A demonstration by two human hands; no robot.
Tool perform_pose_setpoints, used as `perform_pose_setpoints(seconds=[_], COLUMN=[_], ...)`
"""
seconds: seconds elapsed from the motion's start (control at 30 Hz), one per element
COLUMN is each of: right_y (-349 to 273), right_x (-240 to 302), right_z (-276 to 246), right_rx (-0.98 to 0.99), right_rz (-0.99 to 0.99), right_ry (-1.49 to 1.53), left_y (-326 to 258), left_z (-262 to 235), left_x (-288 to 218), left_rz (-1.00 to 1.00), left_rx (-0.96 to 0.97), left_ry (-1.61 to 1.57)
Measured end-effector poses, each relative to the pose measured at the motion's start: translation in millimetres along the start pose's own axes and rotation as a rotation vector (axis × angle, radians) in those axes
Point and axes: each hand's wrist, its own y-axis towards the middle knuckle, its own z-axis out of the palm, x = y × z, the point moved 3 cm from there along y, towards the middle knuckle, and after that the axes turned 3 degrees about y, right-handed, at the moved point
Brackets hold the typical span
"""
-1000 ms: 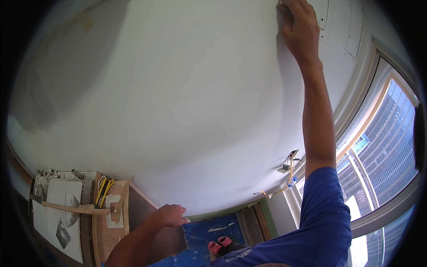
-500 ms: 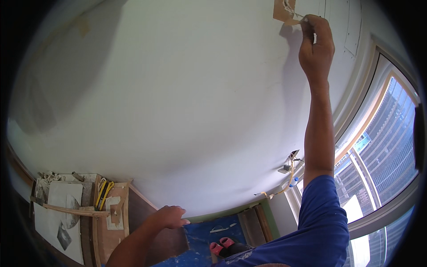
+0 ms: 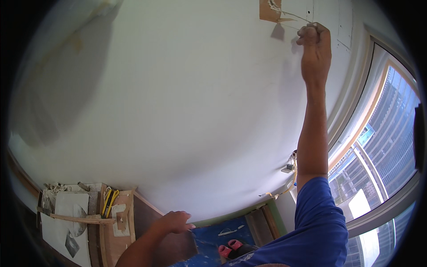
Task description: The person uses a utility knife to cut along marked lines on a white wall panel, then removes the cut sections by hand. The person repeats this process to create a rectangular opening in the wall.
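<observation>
My right hand (image 3: pixel 314 39) is raised high against the white wall (image 3: pixel 191 98), its fingers pinched together. A thin pale torn strip (image 3: pixel 297 17) runs from a bare brown patch (image 3: pixel 269 12) to these fingers, and its end is hidden in them. The patch has ragged white edges, with a small pointed flap beside it. Low in front of me, my left hand (image 3: pixel 175 221) hangs with thumb and fingers apart, holding nothing. It is nearest to a brown board (image 3: pixel 175 249) below it.
At the lower left, a wooden stand (image 3: pixel 116 240) carries yellow-and-black utility knives (image 3: pixel 109 202), white boards and a thin wooden slat (image 3: pixel 80 218). Blue sheeting (image 3: pixel 213 242) covers the floor by my pink shoes (image 3: pixel 234 244). A window (image 3: pixel 378 147) is on the right, near a wall box with loose wires (image 3: pixel 278 195).
My right hand has moved away from the brown patch to the right and slightly down, drawing the strip out longer. My left hand has hardly moved; the view has shifted a little.
</observation>
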Motion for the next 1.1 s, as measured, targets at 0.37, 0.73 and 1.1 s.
perform_pose_setpoints(seconds=[0.37,0.73,1.1], right_y=[-0.4,6.1,5.5], right_x=[-1.7,12.0,-7.0], right_z=[38.6,6.0,27.8], right_rx=[-0.126,-0.021,-0.183], right_rz=[-0.304,-0.115,-0.421], right_ry=[-0.494,-0.211,-0.385], left_y=[-3.7,-5.1,-5.1], left_z=[3.4,9.0,7.2], left_x=[0.9,2.9,9.2], left_rz=[0.043,0.056,0.051], left_rx=[-0.044,-0.057,-0.061], left_ry=[0.010,-0.042,-0.034])
